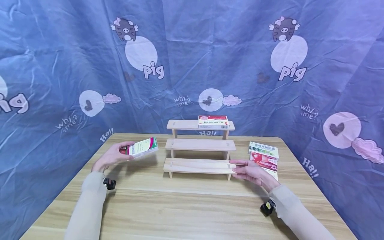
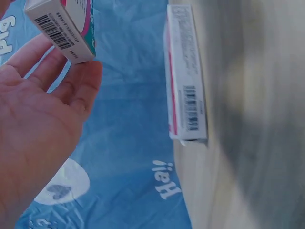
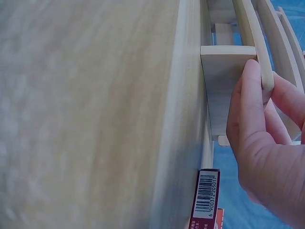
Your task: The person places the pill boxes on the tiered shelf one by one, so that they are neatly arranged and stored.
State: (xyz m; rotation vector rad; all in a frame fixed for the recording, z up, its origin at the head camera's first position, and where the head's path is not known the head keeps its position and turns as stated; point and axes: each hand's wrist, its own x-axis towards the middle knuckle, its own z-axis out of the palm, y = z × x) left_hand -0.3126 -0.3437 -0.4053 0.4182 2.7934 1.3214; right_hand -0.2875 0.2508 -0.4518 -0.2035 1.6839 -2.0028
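Observation:
My left hand [image 1: 113,155] grips a white medicine box [image 1: 142,147] with magenta and green markings, raised at the left of the table. In the left wrist view its barcode end shows above the fingers. Another white box [image 2: 186,76] with a red edge lies on the wood beyond that hand. My right hand [image 1: 252,173] pinches the right end of the lowest board [image 1: 196,166] of a three-tier wooden rack. The right wrist view shows the thumb on one face of the board and fingers at the other. A red and white medicine box [image 1: 213,122] rests on the rack's top board.
To the right of the rack lie a white and green box [image 1: 263,149], a red box [image 1: 265,161] and another pale box [image 1: 272,174], partly behind the right hand. A blue patterned curtain [image 1: 192,60] hangs behind the wooden table [image 1: 168,210].

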